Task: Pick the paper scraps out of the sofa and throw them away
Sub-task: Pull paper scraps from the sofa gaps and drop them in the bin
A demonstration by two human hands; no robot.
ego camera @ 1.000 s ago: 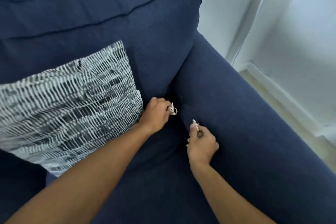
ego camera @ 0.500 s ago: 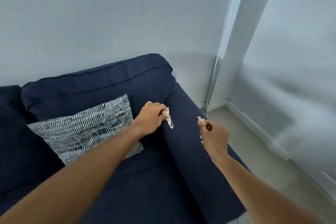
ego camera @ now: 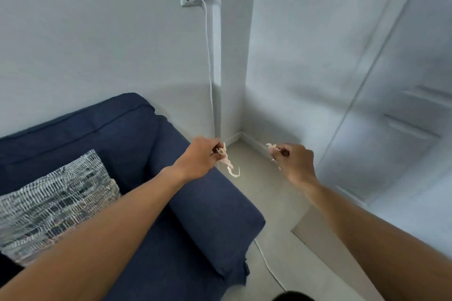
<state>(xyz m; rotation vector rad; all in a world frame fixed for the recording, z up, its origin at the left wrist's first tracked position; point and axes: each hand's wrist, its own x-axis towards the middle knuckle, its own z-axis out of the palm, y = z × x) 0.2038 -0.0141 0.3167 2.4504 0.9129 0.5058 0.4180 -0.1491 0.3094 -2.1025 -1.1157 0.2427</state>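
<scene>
Left hand (ego camera: 199, 157) — fingers pinched together on a crumpled paper scrap (ego camera: 227, 162) that dangles above the sofa's armrest (ego camera: 208, 208), at its outer edge. Right hand (ego camera: 294, 160) — fingers closed on a second, smaller scrap (ego camera: 272, 147), held over the floor (ego camera: 274, 205) beside the sofa (ego camera: 110, 134). A patterned cushion (ego camera: 53, 198) lies on the seat, well apart from both hands.

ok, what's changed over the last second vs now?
Both hands lifted out of the sofa crevice and swung right, past the armrest, over the floor. Left hand keeps its dangling paper scrap; right hand keeps its smaller scrap. Nothing released. Patterned cushion unmoved.
</scene>
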